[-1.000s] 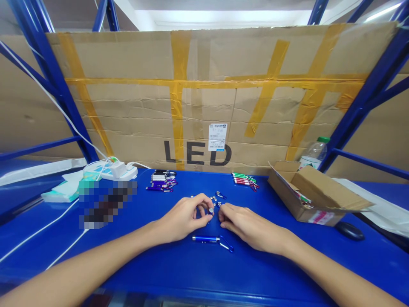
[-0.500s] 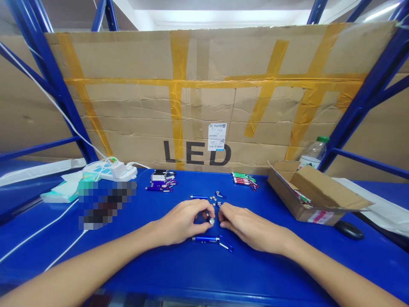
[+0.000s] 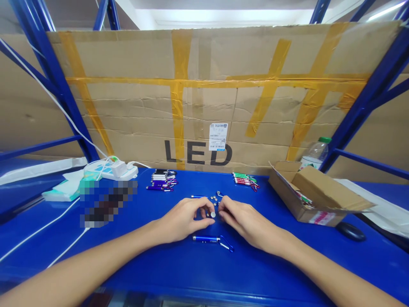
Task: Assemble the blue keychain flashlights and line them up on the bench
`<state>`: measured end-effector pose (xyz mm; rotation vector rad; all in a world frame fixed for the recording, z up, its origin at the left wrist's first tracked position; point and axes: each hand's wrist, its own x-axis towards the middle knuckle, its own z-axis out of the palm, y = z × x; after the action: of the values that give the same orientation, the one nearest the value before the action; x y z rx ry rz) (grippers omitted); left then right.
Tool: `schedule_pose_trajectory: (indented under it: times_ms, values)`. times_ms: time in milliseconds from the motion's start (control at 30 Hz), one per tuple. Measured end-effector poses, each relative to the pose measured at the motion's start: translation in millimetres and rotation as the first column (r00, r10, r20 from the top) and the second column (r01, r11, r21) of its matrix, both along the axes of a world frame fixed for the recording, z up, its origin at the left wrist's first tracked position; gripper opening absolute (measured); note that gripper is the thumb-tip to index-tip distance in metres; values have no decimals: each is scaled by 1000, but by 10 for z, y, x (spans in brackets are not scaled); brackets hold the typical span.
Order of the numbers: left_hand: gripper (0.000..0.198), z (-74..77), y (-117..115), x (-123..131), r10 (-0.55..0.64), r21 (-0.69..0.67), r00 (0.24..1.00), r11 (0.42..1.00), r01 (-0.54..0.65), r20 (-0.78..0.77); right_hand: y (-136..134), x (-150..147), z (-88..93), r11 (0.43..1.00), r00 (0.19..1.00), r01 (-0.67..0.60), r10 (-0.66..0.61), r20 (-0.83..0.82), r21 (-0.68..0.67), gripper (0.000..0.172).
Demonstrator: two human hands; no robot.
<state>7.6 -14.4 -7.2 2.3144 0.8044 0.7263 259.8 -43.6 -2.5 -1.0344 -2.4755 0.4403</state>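
Observation:
My left hand [image 3: 188, 217] pinches a small silver button cell [image 3: 212, 214] between its fingertips, the round face turned toward me. Close by on the right, my right hand [image 3: 244, 219] has its fingers drawn together, and whatever they hold is hidden. Several loose button cells [image 3: 214, 198] lie just beyond the fingertips. Next to them are a blue tube [image 3: 200, 196] and a small end piece with a clip [image 3: 219, 193], partly behind my right hand. A blue keychain penlight [image 3: 206, 239] with a blue carabiner rests on the table in front of my hands.
Rows of penlights in black, white and purple [image 3: 161, 181] and in green and red [image 3: 244, 180] lie at the back. An open cardboard box [image 3: 315, 204] stands at right, beside a black mouse [image 3: 350, 231]. A power strip [image 3: 129, 172] with white cables sits at left.
The button cell in my left hand has risen slightly, away from me. My right fingertips have shifted a little up and right. The penlight in front has stayed put.

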Motion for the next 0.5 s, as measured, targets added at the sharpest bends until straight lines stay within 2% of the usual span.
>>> schedule_pose_trajectory:
  times_ms: [167,300,500]
  values:
    - [21,-33,19,-4,28,-45,999,999,-29,-22,-3,11,4,998,999,12,-10,-30,68,14]
    - [23,-58,33,-8,48,-32,998,998,-50,-49,3,2,0,993,999,34,-29,-46,111,14]
    - [23,-54,35,0,62,12,996,998,-61,-71,30,-1,-19,996,990,65,-57,-130,62,13]
